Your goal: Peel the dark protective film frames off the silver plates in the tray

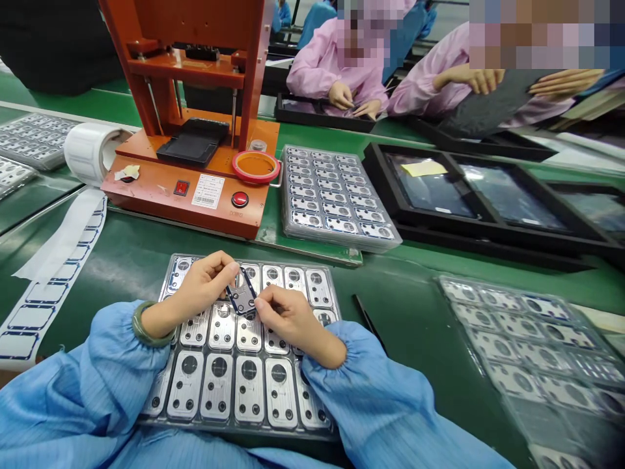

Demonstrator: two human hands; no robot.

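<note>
Both my hands hold one small rectangular metal plate (pixel 243 298) with a dark blue border and round holes, tilted above a clear plastic tray (pixel 229 430). My left hand (pixel 208 283) pinches its upper left edge between thumb and fingers. At the lower right side, the closed fingers of my right hand (pixel 290 316) grip its edge. Rows of similar silver plates (pixel 249 385) lie in the tray's pockets below, each with a large round opening and smaller dark holes. My hands and sleeves cover part of the upper rows.
An orange press (pixel 185 202) stands behind the tray, beside a label roll (pixel 88 153) and a strip of blue-edged stickers (pixel 53 286). Stacked plate trays (pixel 342 241), black framed trays (pixel 469 225) and a thin black tool (pixel 368 319) lie rightward. Two co-workers in pink sit opposite.
</note>
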